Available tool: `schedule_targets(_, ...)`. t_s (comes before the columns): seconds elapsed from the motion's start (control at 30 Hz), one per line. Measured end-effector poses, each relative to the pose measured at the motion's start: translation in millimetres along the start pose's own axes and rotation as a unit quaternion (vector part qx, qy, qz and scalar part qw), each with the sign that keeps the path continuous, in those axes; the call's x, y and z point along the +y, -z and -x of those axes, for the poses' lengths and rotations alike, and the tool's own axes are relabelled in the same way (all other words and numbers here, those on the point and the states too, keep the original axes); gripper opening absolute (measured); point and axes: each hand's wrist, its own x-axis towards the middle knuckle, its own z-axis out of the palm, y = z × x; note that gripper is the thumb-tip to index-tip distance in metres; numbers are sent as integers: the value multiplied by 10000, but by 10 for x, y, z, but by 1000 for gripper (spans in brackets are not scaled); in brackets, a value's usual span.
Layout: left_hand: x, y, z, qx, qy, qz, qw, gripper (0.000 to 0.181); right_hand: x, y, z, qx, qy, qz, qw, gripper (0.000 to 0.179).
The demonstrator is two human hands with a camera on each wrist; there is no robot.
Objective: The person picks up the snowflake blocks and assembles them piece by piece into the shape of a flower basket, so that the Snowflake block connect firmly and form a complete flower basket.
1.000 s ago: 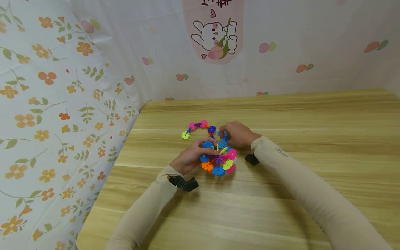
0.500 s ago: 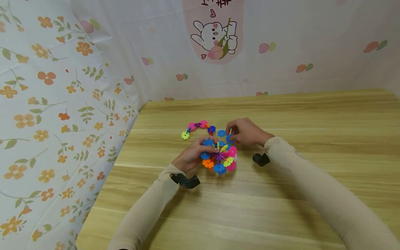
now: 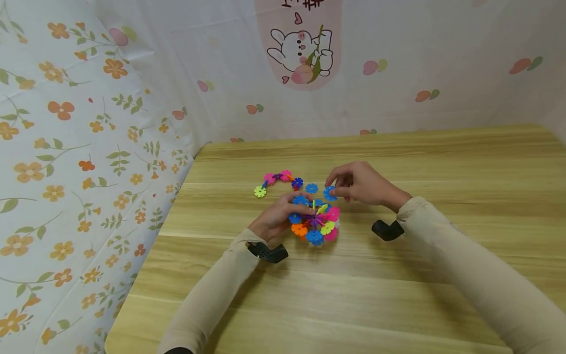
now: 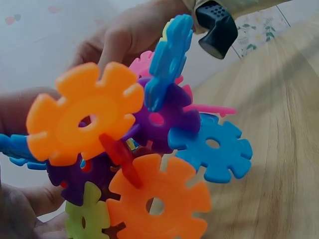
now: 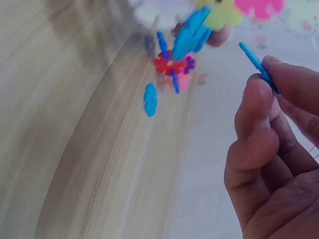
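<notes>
My left hand (image 3: 279, 215) grips a ball-like cluster of interlocking flower-shaped plastic discs (image 3: 315, 237) over the table. The left wrist view shows its orange discs (image 4: 158, 205), purple discs and a blue disc (image 4: 213, 144) slotted into one another. To the right of the cluster, my right hand (image 3: 367, 184) pinches a single blue notched disc (image 3: 329, 192) between thumb and forefinger. That disc appears edge-on in the right wrist view, between the thumb and index fingertips (image 5: 259, 92). Part of the left hand's fingers is hidden behind the cluster.
A curved chain of linked discs (image 3: 277, 177) in pink, purple, orange and blue, with a yellow end, lies on the wooden table (image 3: 442, 167) beyond the left hand. One loose blue disc (image 3: 311, 188) lies beside it. Patterned cloth (image 3: 398, 59) hangs behind the table.
My right hand has drawn back to the right from beside the cluster, bringing a blue disc along. A loose blue disc now shows on the table. The left hand keeps its grip, shifting slightly right.
</notes>
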Motion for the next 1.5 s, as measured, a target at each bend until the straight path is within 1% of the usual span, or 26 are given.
schedule_targets(0.23,1,-29,-28,12,-67,19,10000,24,-113,-26,105,139,1,109,9998,11)
schedule_targets(0.43,-10,-92,-50,29,-116,171,9998,16,-125,-84,152,298,167,278,9990,9)
schedule_targets(0.57,-23,-144,-60,209,-174,209,9994,18,-127,-114,175,415,110,401,9983,7)
schedule_targets(0.7,-56,-166,-72,409,-257,261,9985,20,-109,-135,174,514,135,436,9976,5)
schedule_targets(0.8,-77,-182,-80,467,-325,314,9979,24,-79,-139,165,533,93,418,9977,4)
schedule_targets(0.93,-86,-224,-87,586,-367,247,9973,31,-47,-136,163,555,60,339,9979,7)
schedule_targets(1.03,-89,-262,-92,618,-359,161,9973,39,-39,-144,170,546,124,362,9978,10)
schedule_targets(1.1,-87,-275,-88,576,-325,132,9977,44,-34,-149,177,529,123,371,9978,11)
schedule_targets(1.13,-81,-275,-80,546,-296,111,9980,44,-31,-151,178,495,122,359,9981,11)
schedule_targets(1.27,-60,-229,-53,380,-189,-12,9991,33,-15,-138,167,251,149,256,9992,5)
schedule_targets(1.37,-53,-183,-51,293,-170,-143,9993,25,4,-122,152,86,60,90,9999,4)
schedule_targets(1.43,-61,-159,-64,319,-218,-121,9992,28,28,-116,145,124,-164,-73,9998,5)
schedule_targets(1.5,-87,-142,-74,420,-236,129,9988,40,43,-117,144,260,-393,-316,9984,6)
